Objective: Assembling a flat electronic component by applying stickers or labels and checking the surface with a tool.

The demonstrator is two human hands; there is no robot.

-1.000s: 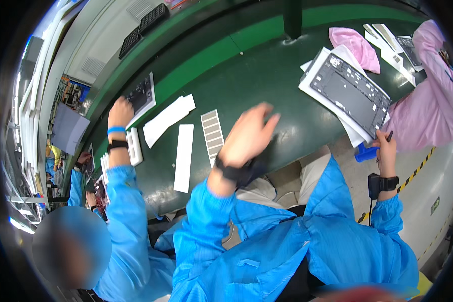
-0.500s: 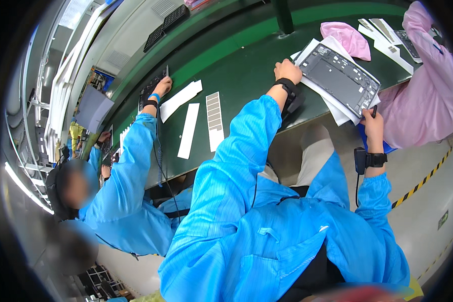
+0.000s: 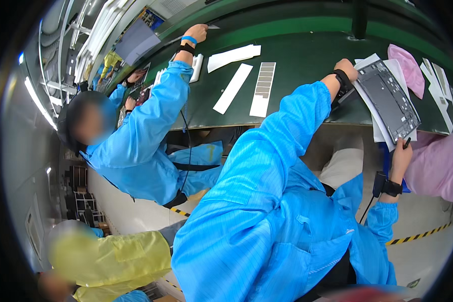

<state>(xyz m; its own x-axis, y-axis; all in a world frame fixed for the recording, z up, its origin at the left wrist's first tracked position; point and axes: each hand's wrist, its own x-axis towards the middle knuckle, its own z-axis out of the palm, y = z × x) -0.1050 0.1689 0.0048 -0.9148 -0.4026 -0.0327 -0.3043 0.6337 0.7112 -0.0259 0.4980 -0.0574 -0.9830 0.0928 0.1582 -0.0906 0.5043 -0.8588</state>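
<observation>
One flat dark panel (image 3: 385,95), rectangular, its face set with small light patches; it lies on white sheets (image 3: 396,74) at the right of the green bench (image 3: 302,60), near corner reaching past the edge, presumably to bring it within the right hand's reach. Left hand (image 3: 346,69): at the panel's far left corner, fingers curled, apparently to steady it; whether this grip pinches the panel or merely rests against it cannot be told. Right hand (image 3: 401,157): at the near corner, grip closed on a short dark pen-like tool (image 3: 407,143), likely supporting the overhang too. White sheets: probably underlaid to protect the panel. Pink cloth (image 3: 406,70): beyond the panel. One strip of grey rectangles (image 3: 265,85) and two white strips (image 3: 232,89) (image 3: 234,58): well left of the panel, seemingly set apart to keep them within reach. Markings: none legible on panel, sheets or strips; the floor sign (image 3: 413,283) is too small to read.
</observation>
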